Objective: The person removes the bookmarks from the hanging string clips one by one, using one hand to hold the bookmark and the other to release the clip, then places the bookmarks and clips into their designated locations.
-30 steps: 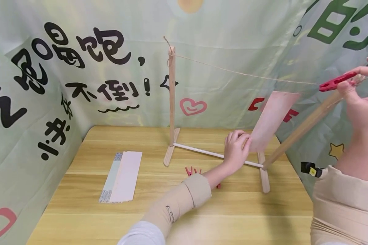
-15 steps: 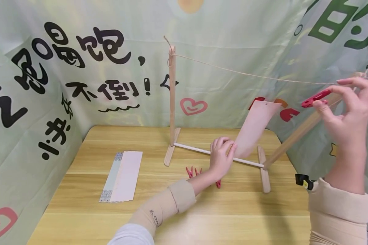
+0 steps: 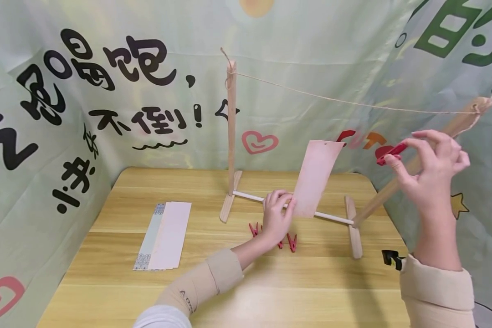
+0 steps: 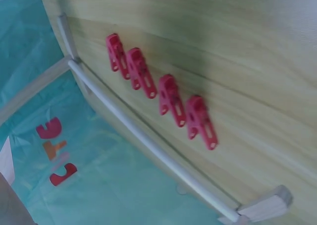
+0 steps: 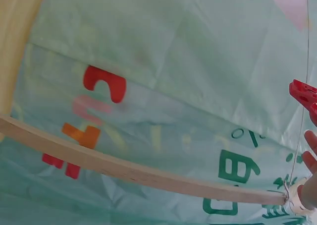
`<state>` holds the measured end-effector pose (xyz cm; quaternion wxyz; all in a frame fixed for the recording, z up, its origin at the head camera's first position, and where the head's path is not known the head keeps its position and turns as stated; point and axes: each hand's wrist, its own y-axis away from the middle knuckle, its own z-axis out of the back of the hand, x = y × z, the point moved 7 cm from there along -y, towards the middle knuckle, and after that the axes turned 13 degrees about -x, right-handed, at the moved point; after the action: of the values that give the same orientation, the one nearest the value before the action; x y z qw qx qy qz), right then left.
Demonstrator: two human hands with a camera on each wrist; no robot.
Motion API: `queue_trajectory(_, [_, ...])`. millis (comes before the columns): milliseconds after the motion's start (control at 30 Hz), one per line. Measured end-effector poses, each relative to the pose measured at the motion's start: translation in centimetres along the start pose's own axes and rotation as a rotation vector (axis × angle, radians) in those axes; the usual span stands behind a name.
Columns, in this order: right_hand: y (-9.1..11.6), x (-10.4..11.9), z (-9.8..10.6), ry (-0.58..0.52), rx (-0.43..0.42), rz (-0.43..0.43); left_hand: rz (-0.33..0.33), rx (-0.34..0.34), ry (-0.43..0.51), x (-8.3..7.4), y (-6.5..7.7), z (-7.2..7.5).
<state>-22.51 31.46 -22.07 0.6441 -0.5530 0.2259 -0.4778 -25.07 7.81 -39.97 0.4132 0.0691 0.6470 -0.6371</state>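
My left hand [image 3: 278, 215] pinches a pink paper card [image 3: 316, 180] by its lower left edge. The card stands nearly upright above the white rod, with a small hole near its top. In my right hand [image 3: 432, 168], a red clothespin [image 3: 390, 155] is pinched between thumb and fingers, right of the card and below the string [image 3: 332, 99]. That string runs between the tops of two wooden posts. The clothespin [image 5: 303, 92] also shows at the right edge of the right wrist view. Several more red clothespins [image 4: 171, 101] lie in a row on the table.
The stand has a left post [image 3: 231, 132], a right post [image 3: 418, 164] leaning outward and a white rod [image 3: 334, 218] low between them. A stack of paper cards [image 3: 170, 236] lies on the left of the wooden table [image 3: 311, 282]. Printed cloth [image 3: 303, 41] hangs behind.
Both hands have moved left, the left one with the pink card, the right one down too with the clothespin, away from the right post's top. More clothespins on the table now show.
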Motion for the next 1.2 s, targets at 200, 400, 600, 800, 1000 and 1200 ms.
queue_trajectory(200, [1.6,0.6,-1.1,0.032,0.033,0.012,0.031,-0.009,0.023,1.4,0.6,1.5])
queue_trajectory(400, [3.2,0.9,-2.1,0.081,0.093,0.018,0.053,-0.032,0.030,2.5,1.2,2.9])
queue_trajectory(600, [4.5,0.7,-2.9,0.086,0.119,0.010,0.101,-0.024,0.018,3.7,1.6,4.3])
queue_trajectory(800, [5.9,0.7,-3.8,0.090,0.170,0.016,0.142,-0.020,-0.004,4.9,2.1,5.8])
queue_trajectory(1000, [7.8,0.5,-4.8,0.072,0.221,-0.003,0.166,-0.043,-0.029,6.4,2.7,7.5])
queue_trajectory(1200, [9.8,0.3,-5.9,0.059,0.278,-0.055,0.192,-0.076,-0.050,7.9,3.1,9.2])
